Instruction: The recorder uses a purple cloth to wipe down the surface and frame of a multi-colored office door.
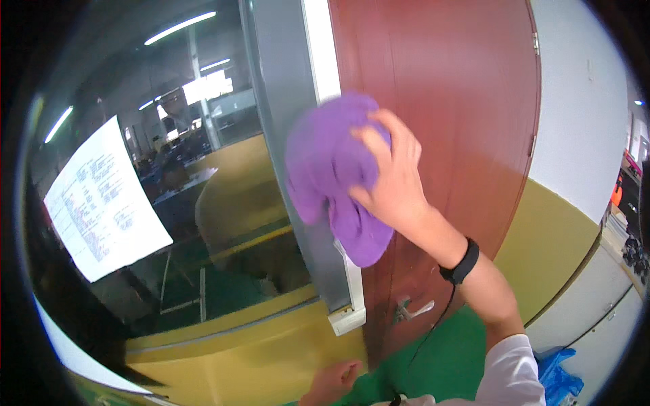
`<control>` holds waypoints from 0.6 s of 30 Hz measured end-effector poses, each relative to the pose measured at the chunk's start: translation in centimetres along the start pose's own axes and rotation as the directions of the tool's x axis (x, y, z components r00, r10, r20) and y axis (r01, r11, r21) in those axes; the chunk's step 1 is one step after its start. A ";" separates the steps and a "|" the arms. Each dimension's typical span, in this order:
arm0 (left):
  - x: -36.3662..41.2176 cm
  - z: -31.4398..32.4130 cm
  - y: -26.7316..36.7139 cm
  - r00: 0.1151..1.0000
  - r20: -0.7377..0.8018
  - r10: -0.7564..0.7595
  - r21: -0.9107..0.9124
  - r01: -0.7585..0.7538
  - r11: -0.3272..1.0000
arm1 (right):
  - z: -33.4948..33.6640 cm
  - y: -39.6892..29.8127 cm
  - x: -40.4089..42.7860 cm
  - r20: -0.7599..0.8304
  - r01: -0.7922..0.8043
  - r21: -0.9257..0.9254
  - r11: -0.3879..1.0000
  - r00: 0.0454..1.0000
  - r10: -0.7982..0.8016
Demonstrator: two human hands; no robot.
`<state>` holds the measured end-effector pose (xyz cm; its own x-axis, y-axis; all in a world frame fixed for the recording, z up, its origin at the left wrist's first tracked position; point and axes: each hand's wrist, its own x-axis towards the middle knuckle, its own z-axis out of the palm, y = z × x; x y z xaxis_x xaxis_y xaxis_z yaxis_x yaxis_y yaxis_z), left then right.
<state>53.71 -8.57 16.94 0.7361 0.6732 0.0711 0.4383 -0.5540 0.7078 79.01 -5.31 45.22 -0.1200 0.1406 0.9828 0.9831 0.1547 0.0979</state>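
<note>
A crumpled purple cloth [330, 157] is gripped in my right hand [398, 177], which is raised at the upper middle of the view. The cloth lies over the grey window frame [284, 101] and the white strip beside the red-brown door; whether it presses on them cannot be told. A black band with a thin cord is on my right wrist. My left hand [335, 380] hangs low at the bottom, its fingers curled, near the yellow lower wall; whether it holds anything is unclear. The dark window glass [223, 203] bears reflections.
A sheet of paper with writing [109, 203] is on the glass at the left. The red-brown door [457, 101] has a metal lever handle [414, 309]. White cabinets [579, 289] and a blue plastic bag [561, 375] stand at the right. The floor is green.
</note>
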 end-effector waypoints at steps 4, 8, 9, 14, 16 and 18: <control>0.5 1.5 1.1 0.937 -0.094 0.337 0.053 -0.333 0.941 | 1.1 -1.4 3.0 -0.151 0.052 0.032 0.998 0.987 -0.047; 0.4 3.0 0.0 0.923 -0.158 0.350 0.041 -0.348 0.937 | 2.3 -2.8 -2.4 0.056 0.162 0.019 0.987 0.985 -0.163; 0.3 2.8 0.0 0.924 -0.170 0.342 0.044 -0.339 0.940 | 2.6 -3.2 -4.6 0.141 0.175 0.023 0.984 0.974 -0.177; -0.3 2.1 0.0 0.976 0.042 0.215 0.105 -0.218 0.970 | 4.4 -3.5 -16.2 0.440 0.520 0.058 0.852 0.753 -0.490; -1.3 2.6 -0.2 0.986 0.036 0.163 0.114 -0.166 0.980 | 4.3 -4.1 -17.9 0.452 0.609 0.060 0.791 0.690 -0.565; -1.8 3.4 0.4 0.991 0.026 0.133 0.122 -0.135 0.983 | 3.7 -4.2 -18.2 0.556 0.686 0.132 0.716 0.547 -0.626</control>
<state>54.39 -11.67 14.70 0.8009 0.5806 0.1464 0.3944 -0.6954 0.6007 76.55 -4.88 26.38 -0.7578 0.5239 0.3890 0.6035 0.3359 0.7232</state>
